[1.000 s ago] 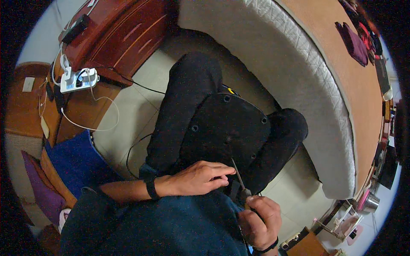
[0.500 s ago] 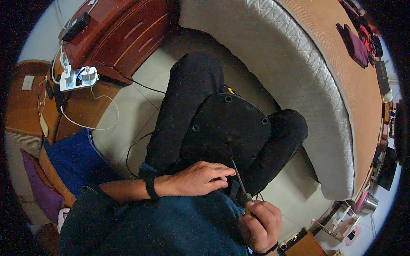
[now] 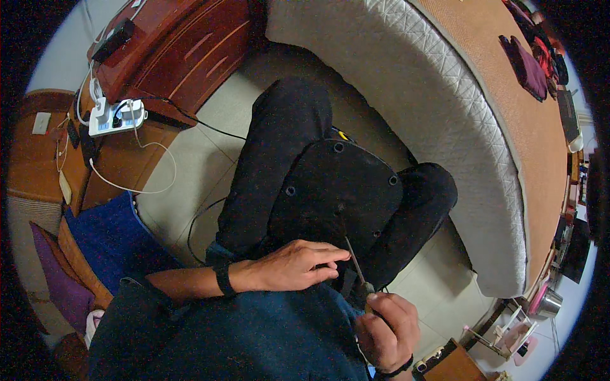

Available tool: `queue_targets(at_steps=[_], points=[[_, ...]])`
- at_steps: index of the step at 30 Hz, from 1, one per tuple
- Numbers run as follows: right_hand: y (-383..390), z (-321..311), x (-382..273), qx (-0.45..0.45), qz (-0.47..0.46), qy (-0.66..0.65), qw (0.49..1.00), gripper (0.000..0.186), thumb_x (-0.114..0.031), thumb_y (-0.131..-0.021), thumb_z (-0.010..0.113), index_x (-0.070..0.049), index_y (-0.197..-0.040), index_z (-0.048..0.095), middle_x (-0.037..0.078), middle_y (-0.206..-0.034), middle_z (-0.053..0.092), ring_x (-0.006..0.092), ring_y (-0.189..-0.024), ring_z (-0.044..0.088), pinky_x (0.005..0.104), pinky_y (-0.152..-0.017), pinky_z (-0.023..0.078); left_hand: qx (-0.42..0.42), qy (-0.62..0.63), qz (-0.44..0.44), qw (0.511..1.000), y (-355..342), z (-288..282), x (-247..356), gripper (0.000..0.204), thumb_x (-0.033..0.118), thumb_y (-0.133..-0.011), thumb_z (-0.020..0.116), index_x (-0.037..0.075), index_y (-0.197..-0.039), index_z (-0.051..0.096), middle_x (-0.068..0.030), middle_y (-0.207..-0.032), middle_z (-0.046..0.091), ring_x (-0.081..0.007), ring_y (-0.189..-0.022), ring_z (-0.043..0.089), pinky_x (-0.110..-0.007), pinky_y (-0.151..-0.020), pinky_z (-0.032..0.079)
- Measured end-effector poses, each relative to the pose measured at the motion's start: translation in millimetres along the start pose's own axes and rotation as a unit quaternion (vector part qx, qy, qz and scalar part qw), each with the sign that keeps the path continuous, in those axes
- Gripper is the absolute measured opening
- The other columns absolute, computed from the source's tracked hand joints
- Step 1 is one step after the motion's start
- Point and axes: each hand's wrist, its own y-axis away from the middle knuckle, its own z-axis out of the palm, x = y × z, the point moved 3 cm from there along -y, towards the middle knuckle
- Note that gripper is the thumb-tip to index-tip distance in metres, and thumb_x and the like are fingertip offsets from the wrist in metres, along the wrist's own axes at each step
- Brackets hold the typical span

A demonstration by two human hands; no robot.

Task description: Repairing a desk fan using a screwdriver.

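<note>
A flat black panel [image 3: 346,171] with rounded corners and several round recesses rests on my lap, between my legs. My right hand [image 3: 389,331] is closed round the handle of a screwdriver [image 3: 356,261] with a long, thin metal shaft. The shaft slants up and left, and its dark tip meets the panel near a small central hole [image 3: 340,208]; whether it sits in a screw is too dark to tell. Lying over the panel's near edge, my left hand [image 3: 295,265] has its fingers stretched out, with a fingertip against or right beside the shaft.
A bed [image 3: 438,114] with a pale quilted side stands at the right. To the left are a reddish wooden cabinet [image 3: 190,63], a white power strip [image 3: 117,118] with cables, and a blue cloth [image 3: 121,232]. A black cord [image 3: 190,232] runs along the tiled floor beside my left leg.
The fingers of my right hand have shifted slightly round the screwdriver handle. My left hand and the panel have stayed almost where they were.
</note>
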Motion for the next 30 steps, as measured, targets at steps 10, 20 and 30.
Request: queue_targets(at_steps=[10,20,30], points=[[7,5,6,0.03,-0.013,-0.006,0.999,0.033,-0.004,-0.066,0.08,-0.006,-0.098,0.072,0.015,-0.11,0.07,0.0315,-0.097,0.07,0.0381,-0.077,0.062,-0.002,-0.001,-0.006,1.0,-1,-1,1,0.046,0.007,-0.093,0.073,-0.002,-0.137,0.061,-0.0182,-0.128,0.068,-0.0252,-0.103,0.074,-0.036,-0.091,0.06],[1,4,0,-0.005,0.033,0.006,0.999,0.038,-0.01,-0.082,0.082,-0.005,-0.114,0.062,0.02,-0.11,0.069,0.0364,-0.095,0.068,0.0432,-0.078,0.058,0.0,-0.009,0.013,1.0,-2,-1,-1,0.046,0.007,-0.096,0.07,-0.001,-0.139,0.059,-0.0189,-0.131,0.067,-0.025,-0.104,0.074,-0.036,-0.092,0.059],[12,3,1,0.026,0.03,0.022,0.999,0.049,-0.023,-0.091,0.079,-0.001,-0.128,0.055,0.022,-0.112,0.066,0.0376,-0.098,0.067,0.0464,-0.082,0.057,-0.002,-0.001,0.007,1.0,-1,0,-2,0.046,0.009,-0.097,0.068,0.0,-0.141,0.058,-0.0179,-0.134,0.065,-0.0245,-0.105,0.074,-0.036,-0.092,0.059]])
